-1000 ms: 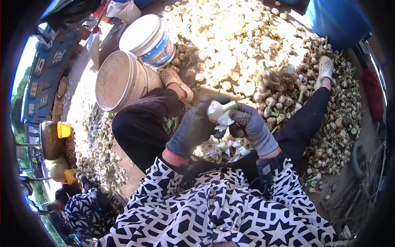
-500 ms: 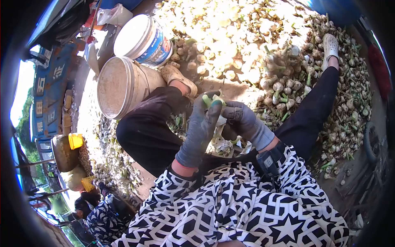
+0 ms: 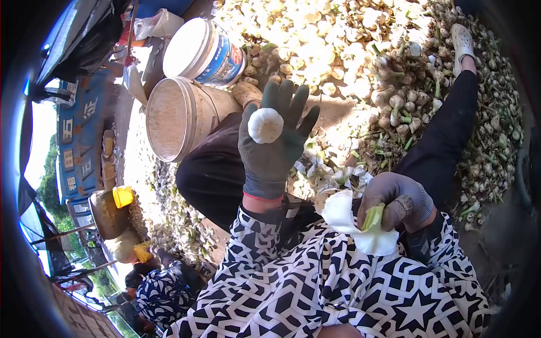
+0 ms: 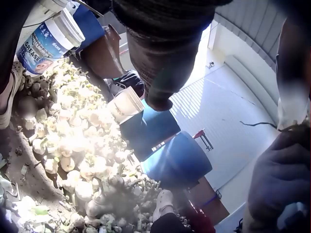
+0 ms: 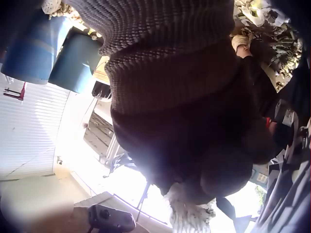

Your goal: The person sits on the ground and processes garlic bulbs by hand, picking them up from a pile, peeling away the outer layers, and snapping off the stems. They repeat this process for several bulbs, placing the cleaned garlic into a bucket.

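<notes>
My left hand (image 3: 276, 135), in a dirty grey work glove, is raised with its palm up and fingers spread. A clean white garlic bulb (image 3: 265, 125) lies against the palm near the base of the fingers. Lower on the right, my gloved right hand (image 3: 394, 197) pinches a green garlic stem (image 3: 372, 217) with broad white outer skin (image 3: 376, 241) hanging from it. In the right wrist view, pale garlic skin (image 5: 188, 213) sticks out below the dark glove. The left wrist view shows the left glove (image 4: 163, 53) from behind, its bulb hidden.
A heap of untrimmed garlic (image 3: 315, 50) spreads in front, between and beyond my legs. At the left an open, dusty bucket (image 3: 174, 119) lies tipped beside a blue-labelled bucket (image 3: 217, 62). Cleaned bulbs (image 3: 189, 225) cover the ground farther left, near another seated person (image 3: 166, 296).
My hands were together around the garlic and have moved apart. The bulb is now on the left palm, separated from the stem and skin, which my right hand has drawn down and right.
</notes>
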A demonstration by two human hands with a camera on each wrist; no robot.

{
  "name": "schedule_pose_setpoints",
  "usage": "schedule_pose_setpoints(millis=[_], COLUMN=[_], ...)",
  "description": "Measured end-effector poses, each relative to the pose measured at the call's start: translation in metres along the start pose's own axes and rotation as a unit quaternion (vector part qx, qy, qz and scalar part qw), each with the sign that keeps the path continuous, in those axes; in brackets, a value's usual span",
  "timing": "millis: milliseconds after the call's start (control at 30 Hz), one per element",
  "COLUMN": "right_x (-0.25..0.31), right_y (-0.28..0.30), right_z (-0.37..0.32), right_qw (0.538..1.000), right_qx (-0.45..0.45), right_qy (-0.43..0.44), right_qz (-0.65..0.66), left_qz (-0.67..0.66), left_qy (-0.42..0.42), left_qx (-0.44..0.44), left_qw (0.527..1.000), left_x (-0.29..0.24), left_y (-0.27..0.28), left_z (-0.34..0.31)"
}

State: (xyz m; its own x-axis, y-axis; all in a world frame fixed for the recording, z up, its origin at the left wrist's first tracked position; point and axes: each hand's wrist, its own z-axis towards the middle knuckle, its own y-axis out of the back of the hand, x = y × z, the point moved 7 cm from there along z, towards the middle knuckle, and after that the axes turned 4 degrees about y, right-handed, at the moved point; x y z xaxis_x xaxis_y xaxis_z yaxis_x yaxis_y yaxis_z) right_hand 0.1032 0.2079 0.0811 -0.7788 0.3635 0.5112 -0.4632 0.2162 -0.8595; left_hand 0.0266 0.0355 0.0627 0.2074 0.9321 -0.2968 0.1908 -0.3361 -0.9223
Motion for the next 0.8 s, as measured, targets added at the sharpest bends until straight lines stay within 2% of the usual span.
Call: schedule_pose_setpoints(millis=[33,67,100,167,200,267,300,333,367,400,433,467,500,533,567,600,633,700,733,767,800], right_x=[-0.017,-0.023,-0.026,-0.036,-0.038,-0.038,-0.044,-0.050,-0.055,-0.046,-0.033,-0.025,-0.009,-0.005,0.011,0.014,0.012,0.016,0.023,0.026,0.028], right_y=[0.015,0.029,0.043,0.085,0.096,0.116,0.136,0.156,0.175,0.194,0.218,0.252,0.271,0.304,0.312,0.331,0.355,0.384,0.385,0.379,0.365], right_z=[0.001,0.016,0.034,0.044,0.048,0.059,0.062,0.068,0.074,0.080,0.088,0.097,0.109,0.125,0.138,0.151,0.164,0.173,0.175,0.172,0.171], right_qw=[0.976,0.880,0.708,0.505,0.503,0.614,0.611,0.599,0.588,0.577,0.559,0.548,0.553,0.513,0.502,0.530,0.491,0.509,0.534,0.578,0.669], right_qx=[-0.020,-0.012,-0.006,-0.043,-0.048,-0.067,-0.069,-0.080,-0.088,-0.133,-0.182,-0.256,-0.297,-0.329,-0.384,-0.387,-0.387,-0.427,-0.442,-0.428,-0.413], right_qy=[-0.148,-0.191,-0.220,-0.358,-0.364,-0.306,-0.313,-0.305,-0.296,-0.286,-0.316,-0.220,-0.276,-0.313,-0.272,-0.196,-0.189,-0.229,-0.242,-0.113,-0.092], right_qz=[-0.162,-0.435,-0.671,-0.784,-0.783,-0.724,-0.724,-0.736,-0.748,-0.753,-0.745,-0.765,-0.727,-0.728,-0.725,-0.729,-0.757,-0.711,-0.679,-0.685,-0.610], left_qz=[-0.018,-0.017,-0.016,-0.007,-0.016,0.001,-0.020,-0.004,0.025,0.029,0.089,0.115,0.141,0.140,0.136,0.144,0.149,0.233,0.226,0.458,0.664], left_qy=[0.006,0.005,0.005,-0.006,-0.020,-0.090,-0.127,-0.112,-0.122,-0.183,-0.174,-0.156,-0.138,-0.094,-0.054,-0.023,0.006,0.047,0.037,0.035,0.033], left_qx=[0.003,-0.008,-0.004,-0.106,-0.158,-0.129,-0.037,0.050,0.041,-0.058,-0.082,-0.113,-0.151,-0.183,-0.213,-0.234,-0.253,-0.261,-0.267,-0.256,-0.230], left_qw=[1.000,1.000,1.000,0.994,0.987,0.988,0.991,0.992,0.991,0.981,0.977,0.974,0.969,0.969,0.966,0.961,0.956,0.936,0.936,0.850,0.711], left_x=[0.001,0.001,-0.001,-0.011,-0.023,-0.083,-0.122,-0.155,-0.182,-0.194,-0.191,-0.180,-0.160,-0.136,-0.111,-0.087,-0.065,-0.036,-0.028,-0.028,-0.029], left_y=[0.000,0.000,0.001,0.023,0.031,0.031,0.014,-0.006,-0.007,-0.007,-0.003,0.009,0.022,0.042,0.063,0.081,0.098,0.122,0.140,0.151,0.151], left_z=[0.002,0.004,0.008,0.013,0.019,0.049,0.064,0.073,0.077,0.079,0.079,0.081,0.079,0.078,0.078,0.077,0.078,0.080,0.082,0.085,0.088])
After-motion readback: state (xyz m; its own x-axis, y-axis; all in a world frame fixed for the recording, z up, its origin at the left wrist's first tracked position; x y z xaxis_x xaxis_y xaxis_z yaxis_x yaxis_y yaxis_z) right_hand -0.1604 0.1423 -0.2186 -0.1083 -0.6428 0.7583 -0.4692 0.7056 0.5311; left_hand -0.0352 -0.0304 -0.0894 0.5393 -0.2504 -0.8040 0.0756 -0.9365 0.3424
